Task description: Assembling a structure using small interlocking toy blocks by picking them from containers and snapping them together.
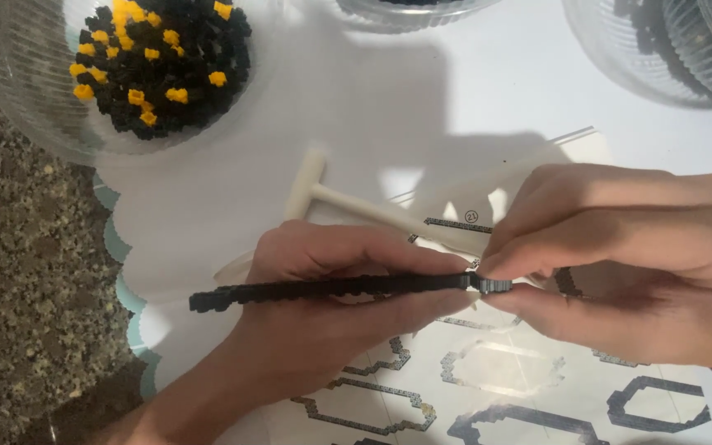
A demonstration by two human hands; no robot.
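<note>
White table cover – fills frame | printed sheet of grey outline diagrams – lower right | clear ribbed bowl of black and yellow small bricks, upper left | right hand pinched shut on end of long thin black brick strip, frame centre | left hand closed around strip | cream T-shaped plastic tool, above left hand

To the left of my fingers I see a dark speckled stone counter. A white mat with a pale blue scalloped edge lies on it under them. Light from above throws soft shadows on the mat.
</note>
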